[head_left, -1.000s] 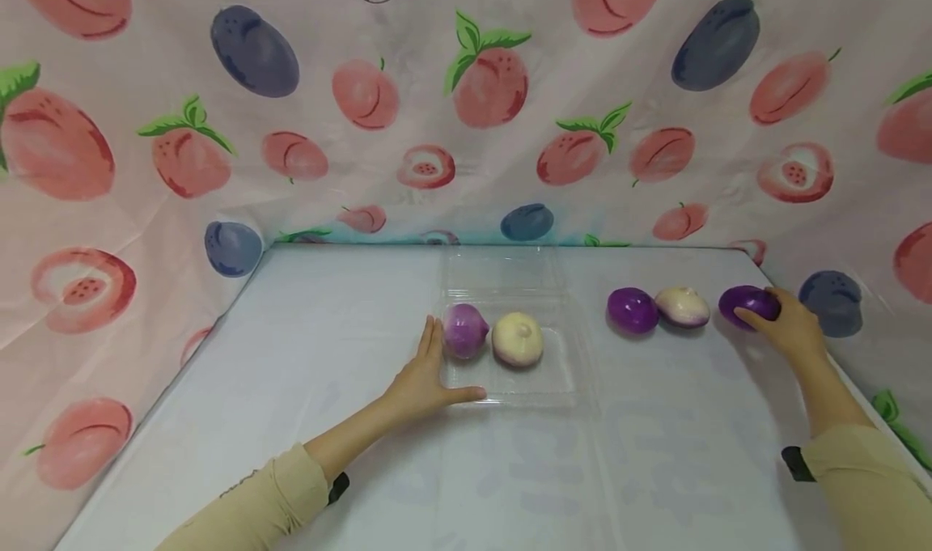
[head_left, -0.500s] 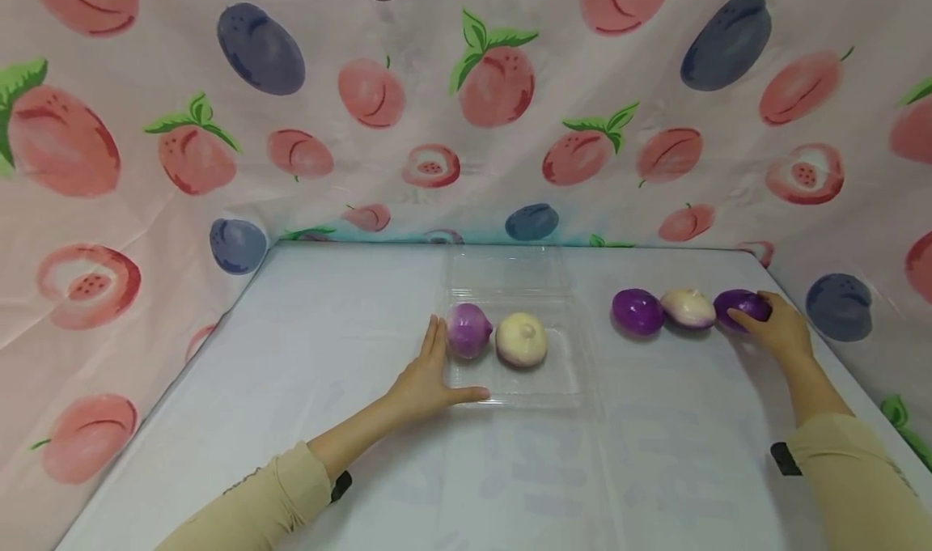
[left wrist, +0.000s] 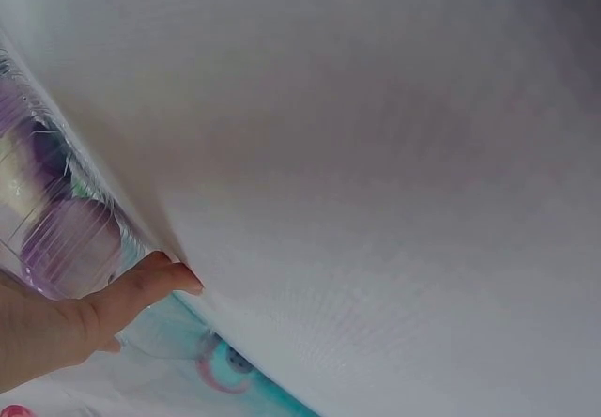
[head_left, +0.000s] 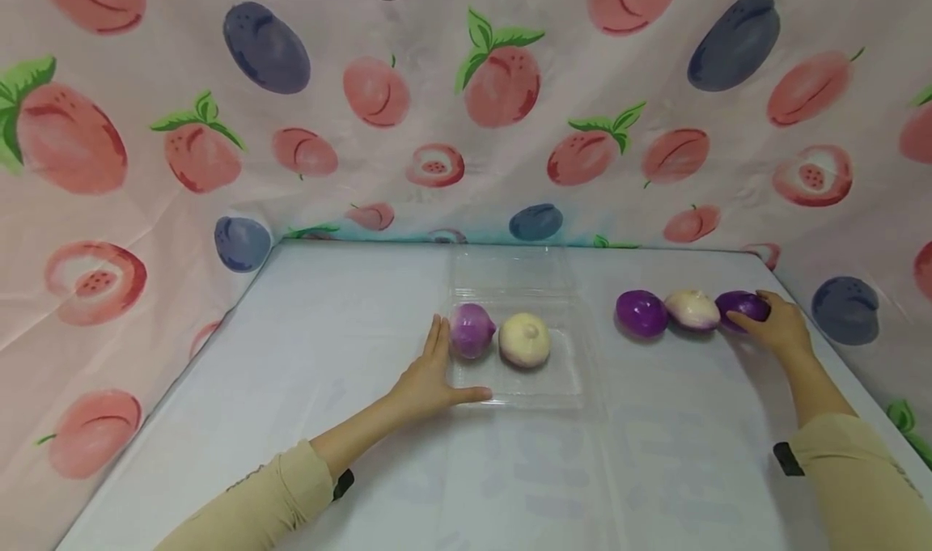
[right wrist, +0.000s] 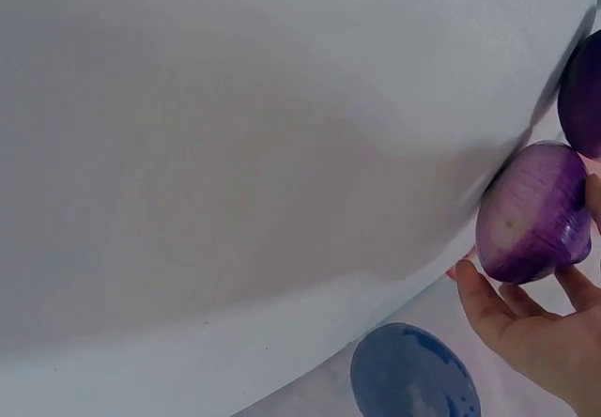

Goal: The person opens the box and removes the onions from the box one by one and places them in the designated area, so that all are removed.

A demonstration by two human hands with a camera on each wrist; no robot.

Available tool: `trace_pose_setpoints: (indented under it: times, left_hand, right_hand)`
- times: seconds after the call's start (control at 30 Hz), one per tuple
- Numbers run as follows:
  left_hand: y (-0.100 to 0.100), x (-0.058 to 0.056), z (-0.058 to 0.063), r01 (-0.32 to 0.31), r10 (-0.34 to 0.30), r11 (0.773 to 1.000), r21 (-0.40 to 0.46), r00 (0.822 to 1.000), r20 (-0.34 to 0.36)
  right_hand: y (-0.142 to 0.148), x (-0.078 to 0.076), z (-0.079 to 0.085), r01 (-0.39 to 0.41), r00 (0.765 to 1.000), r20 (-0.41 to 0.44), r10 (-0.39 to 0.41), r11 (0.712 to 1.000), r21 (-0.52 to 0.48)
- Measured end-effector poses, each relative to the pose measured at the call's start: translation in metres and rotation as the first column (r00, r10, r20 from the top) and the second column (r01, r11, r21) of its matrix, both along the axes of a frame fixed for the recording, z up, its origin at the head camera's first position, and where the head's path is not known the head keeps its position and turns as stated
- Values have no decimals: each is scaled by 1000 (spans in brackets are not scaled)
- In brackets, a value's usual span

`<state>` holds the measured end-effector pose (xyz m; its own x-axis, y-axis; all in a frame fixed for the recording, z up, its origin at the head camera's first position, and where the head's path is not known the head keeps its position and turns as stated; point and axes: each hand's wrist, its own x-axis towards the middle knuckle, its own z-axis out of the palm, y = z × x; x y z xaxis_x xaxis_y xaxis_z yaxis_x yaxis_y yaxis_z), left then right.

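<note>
My left hand (head_left: 422, 379) lies against the left side of a clear plastic box (head_left: 564, 385), fingers straight along its side and thumb by the front edge. In the box sit a light purple onion (head_left: 472, 331) and a pale onion (head_left: 524, 341), side by side. My right hand (head_left: 786, 328) holds a dark purple onion (head_left: 741, 308) between thumb and fingers on the table. This onion ends a row with a pale onion (head_left: 692, 310) and another purple onion (head_left: 641, 313). In the right wrist view, my fingers (right wrist: 488, 309) surround the held onion (right wrist: 531, 215).
The box's clear lid (head_left: 510, 269) lies folded back behind it. A white table (head_left: 349, 470) carries everything. Behind and at the sides hangs a fruit-printed cloth (head_left: 408, 17), meeting the table's back edge.
My right hand has slid its purple onion left until it sits by the pale one in the row. Over the last half second it barely moves. My left hand stays at the box.
</note>
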<state>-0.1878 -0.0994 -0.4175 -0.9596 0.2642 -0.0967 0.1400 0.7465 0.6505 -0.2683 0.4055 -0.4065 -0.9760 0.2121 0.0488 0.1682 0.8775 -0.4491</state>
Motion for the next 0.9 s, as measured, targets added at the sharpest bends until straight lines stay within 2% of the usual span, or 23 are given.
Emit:
trace_pose_setpoints:
  times: [0.2, 0.6, 0.73, 0.9]
  left_hand:
    - [1, 0, -1, -4, 4, 1000, -7, 1000, -2]
    - [1, 1, 1, -13, 13, 1000, -15, 1000, 0]
    - [1, 1, 0, -8, 8, 1000, -17, 1000, 4]
    - [2, 1, -1, -9, 9, 1000, -23, 1000, 7]
  right_hand:
    - [2, 0, -2, -22, 999, -26, 21, 1000, -6]
    - [-12, 3, 5, -98, 972, -217, 91, 995, -23]
    - [-21, 4, 9, -117, 955, -277, 109, 993, -12]
    - [-34, 5, 10, -173, 910, -382, 162, 985, 6]
